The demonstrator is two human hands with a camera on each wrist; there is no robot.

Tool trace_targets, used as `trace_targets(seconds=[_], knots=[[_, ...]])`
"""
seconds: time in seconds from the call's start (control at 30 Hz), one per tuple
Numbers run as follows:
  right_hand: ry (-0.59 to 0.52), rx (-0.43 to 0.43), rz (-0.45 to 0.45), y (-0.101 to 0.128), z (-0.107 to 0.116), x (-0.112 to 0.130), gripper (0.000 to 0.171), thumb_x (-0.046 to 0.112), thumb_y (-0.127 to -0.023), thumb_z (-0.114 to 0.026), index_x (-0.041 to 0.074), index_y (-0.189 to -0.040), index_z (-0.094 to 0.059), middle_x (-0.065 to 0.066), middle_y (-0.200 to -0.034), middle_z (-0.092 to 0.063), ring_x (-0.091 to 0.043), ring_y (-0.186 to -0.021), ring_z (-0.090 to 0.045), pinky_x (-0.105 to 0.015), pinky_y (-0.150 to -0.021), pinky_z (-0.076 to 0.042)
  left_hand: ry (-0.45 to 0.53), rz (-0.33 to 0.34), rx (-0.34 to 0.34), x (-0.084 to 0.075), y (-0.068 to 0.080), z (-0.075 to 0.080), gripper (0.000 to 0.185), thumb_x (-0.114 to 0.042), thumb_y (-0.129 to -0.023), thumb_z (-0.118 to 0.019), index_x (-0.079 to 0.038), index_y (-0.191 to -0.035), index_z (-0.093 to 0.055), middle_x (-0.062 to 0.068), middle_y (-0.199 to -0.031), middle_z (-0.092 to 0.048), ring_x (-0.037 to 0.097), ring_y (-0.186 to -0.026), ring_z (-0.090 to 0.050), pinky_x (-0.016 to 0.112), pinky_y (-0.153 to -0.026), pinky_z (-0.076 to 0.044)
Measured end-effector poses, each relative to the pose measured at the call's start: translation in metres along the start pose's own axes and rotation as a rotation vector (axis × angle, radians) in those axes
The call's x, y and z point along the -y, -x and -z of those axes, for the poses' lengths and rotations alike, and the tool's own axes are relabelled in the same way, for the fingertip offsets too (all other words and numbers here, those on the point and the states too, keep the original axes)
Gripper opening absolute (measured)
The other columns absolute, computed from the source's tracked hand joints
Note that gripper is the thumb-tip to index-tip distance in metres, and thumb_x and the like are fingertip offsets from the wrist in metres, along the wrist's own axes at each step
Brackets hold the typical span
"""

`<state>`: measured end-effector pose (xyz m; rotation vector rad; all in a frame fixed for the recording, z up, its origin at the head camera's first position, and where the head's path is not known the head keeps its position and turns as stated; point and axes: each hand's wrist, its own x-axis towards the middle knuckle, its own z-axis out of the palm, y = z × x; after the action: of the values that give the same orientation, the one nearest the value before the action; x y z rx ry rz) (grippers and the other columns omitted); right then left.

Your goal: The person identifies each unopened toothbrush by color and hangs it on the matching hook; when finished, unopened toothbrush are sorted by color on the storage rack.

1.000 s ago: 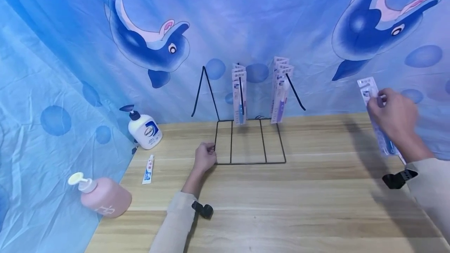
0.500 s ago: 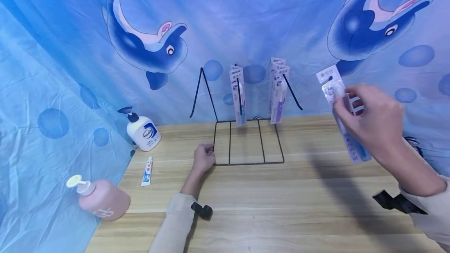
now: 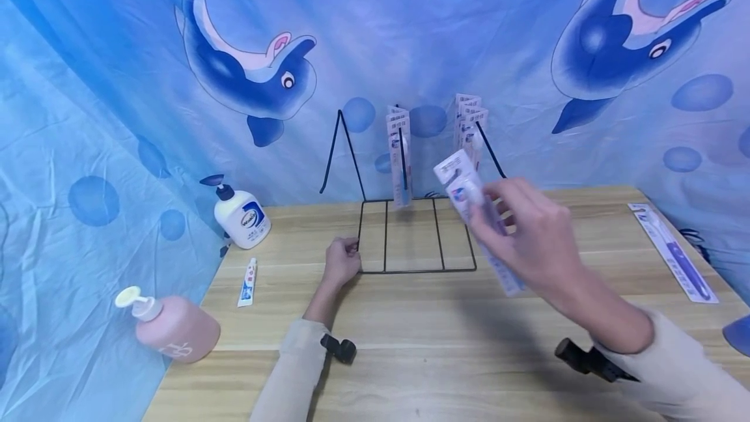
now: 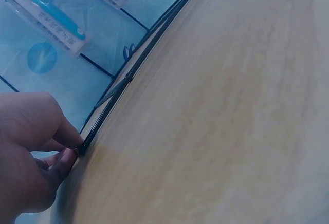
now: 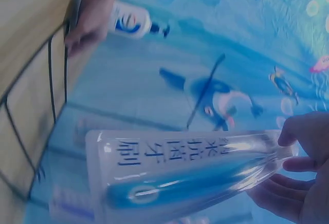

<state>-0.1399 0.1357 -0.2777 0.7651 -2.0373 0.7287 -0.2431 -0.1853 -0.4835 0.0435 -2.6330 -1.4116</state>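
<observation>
Left hand [image 3: 342, 260] is resting on the pale wooden tabletop [image 3: 410, 344], fingers curled and pinching the near-left corner of the black wire display rack [image 3: 416, 236]. The left wrist view is showing the thumb and forefinger [image 4: 66, 131] closing narrowly on the thin wire at table level; the head view is showing only a closed fist there.

Right hand [image 3: 530, 239] is hovering above the table, just right of the rack's base, fingers wrapped around the lower part of a clear blister-packed toothbrush with a white card top [image 3: 469, 204]. The pack is tilting, its card end pointing up and left, beyond the fingertips toward the rack's pegs. The right wrist view is giving what the head view blurs: a blue brush handle inside the clear shell [image 5: 190, 175], dark printed characters on the card, fingertips [image 5: 300, 136] clamping one end.

Beyond the right fingers, more packed toothbrushes [image 3: 400, 155] are hanging on the rack's pegs. Well right of the hand, another flat toothbrush pack [image 3: 674, 253] is lying on the table near the edge. Left of the left hand: a small toothpaste tube [image 3: 248, 282], a white pump bottle [image 3: 241, 213], a pink pump bottle on its side [image 3: 170, 327]. Blue dolphin-print cloth [image 3: 252, 77] is hanging behind.
</observation>
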Motion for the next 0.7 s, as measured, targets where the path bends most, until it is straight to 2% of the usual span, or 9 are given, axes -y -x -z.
trace_targets(seconds=[0.17,0.3,0.53,0.7], knots=[[-0.054,0.045,-0.018,0.0,-0.025,0.013,0.016,0.005,-0.082,-0.069,-0.001,-0.096,-0.065,-0.014,-0.088,-0.066,-0.018,-0.064,-0.063,-0.023,-0.047,-0.052,0.013,-0.009,0.002,0.001,0.0,0.001,0.046,0.016,-0.076,-0.053,0.013,-0.12,-0.064,0.016,-0.096,-0.059,0.024,-0.084,-0.058,0.031,-0.075,-0.056],[-0.066,0.065,-0.025,0.0,-0.039,0.015,0.015,0.007,-0.082,-0.068,0.001,-0.095,-0.065,-0.012,-0.085,-0.064,-0.016,-0.06,-0.056,-0.022,-0.044,-0.047,0.022,0.002,0.007,0.0,-0.001,0.0,0.045,0.016,-0.077,-0.052,0.012,-0.12,-0.064,0.015,-0.095,-0.059,0.023,-0.084,-0.058,0.03,-0.074,-0.055],[-0.056,0.078,-0.015,0.002,-0.064,0.009,0.012,0.011,-0.083,-0.068,0.004,-0.092,-0.065,-0.007,-0.081,-0.062,-0.013,-0.058,-0.05,-0.022,-0.043,-0.042,0.016,0.001,0.005,-0.004,-0.001,0.001,0.043,0.015,-0.078,-0.052,0.012,-0.119,-0.064,0.016,-0.095,-0.058,0.023,-0.083,-0.057,0.032,-0.075,-0.055],[-0.049,0.059,-0.029,-0.003,-0.089,-0.003,0.013,0.012,-0.083,-0.07,0.005,-0.089,-0.062,-0.006,-0.076,-0.055,-0.013,-0.061,-0.044,-0.023,-0.044,-0.038,-0.006,-0.021,-0.006,-0.002,0.0,0.002,0.042,0.014,-0.077,-0.052,0.013,-0.118,-0.065,0.015,-0.094,-0.059,0.023,-0.082,-0.057,0.033,-0.075,-0.055]])
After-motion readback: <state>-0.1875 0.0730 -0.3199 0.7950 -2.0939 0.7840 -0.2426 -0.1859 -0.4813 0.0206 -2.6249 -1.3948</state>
